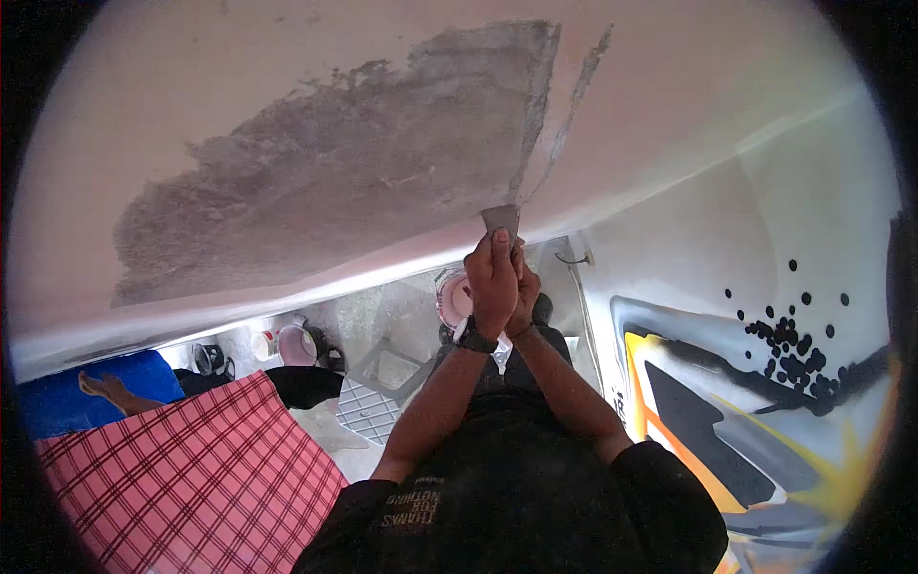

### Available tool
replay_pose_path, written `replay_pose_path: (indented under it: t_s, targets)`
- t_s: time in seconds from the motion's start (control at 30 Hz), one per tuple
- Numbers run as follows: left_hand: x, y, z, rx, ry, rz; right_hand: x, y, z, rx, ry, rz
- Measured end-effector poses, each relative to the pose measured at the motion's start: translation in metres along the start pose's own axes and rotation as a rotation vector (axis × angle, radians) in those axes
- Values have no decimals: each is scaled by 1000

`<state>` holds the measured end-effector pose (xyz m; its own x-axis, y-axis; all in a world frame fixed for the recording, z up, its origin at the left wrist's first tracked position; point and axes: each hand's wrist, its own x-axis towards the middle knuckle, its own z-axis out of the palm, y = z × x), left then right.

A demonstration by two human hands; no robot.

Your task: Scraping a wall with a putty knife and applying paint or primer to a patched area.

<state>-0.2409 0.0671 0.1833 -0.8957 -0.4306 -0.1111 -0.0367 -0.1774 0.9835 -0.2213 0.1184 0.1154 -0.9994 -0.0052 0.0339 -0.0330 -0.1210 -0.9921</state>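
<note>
My left hand (pixel 491 287), with a dark watch on its wrist, grips a putty knife (pixel 498 219), the thumb pressed along its grey, flared blade. Closed close behind it, my right hand (pixel 525 298) is wrapped round the same tool; its fingers are partly hidden by the left. The blade's wide edge is at the pale pink wall (pixel 650 124), at the lower right corner of a large rough grey patch (pixel 373 163). A narrow grey streak (pixel 579 91) runs up the wall beside that patch.
A pink-lined bucket (pixel 456 298) stands below my hands. To the left are a grey plastic stool (pixel 387 368), another pink bucket (pixel 295 346) and a person in a red plaid shirt (pixel 191 478), one hand over a blue surface (pixel 143 375). A painted wall (pixel 755 316) closes the right side.
</note>
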Motion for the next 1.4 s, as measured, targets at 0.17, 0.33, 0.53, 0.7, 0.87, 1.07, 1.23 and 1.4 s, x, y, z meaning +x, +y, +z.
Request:
replay_pose_path:
  t_s: [0.17,0.33,0.53,0.7,0.87,1.07,1.23,1.4]
  targets:
    - [-2,2,6,-2,12,2,2,-9,-2,16,9,-82]
    - [-6,1,11,76,49,-93,1,-11,-9,63,-2,-80]
    - [-4,3,12,8,23,63,3,-5,-10,142,-38,-116]
    - [-4,6,12,5,35,4,3,-11,-6,152,-8,-43]
    - [-4,6,15,-36,28,2,7,-16,-12,121,-22,-82]
    - [-7,4,21,-13,41,12,6,-22,-17,129,-24,-86]
    - [-7,5,22,-31,26,-8,7,-24,-16,192,-21,-69]
    - [-4,8,18,-69,34,-20,9,-14,-17,73,-74,-116]
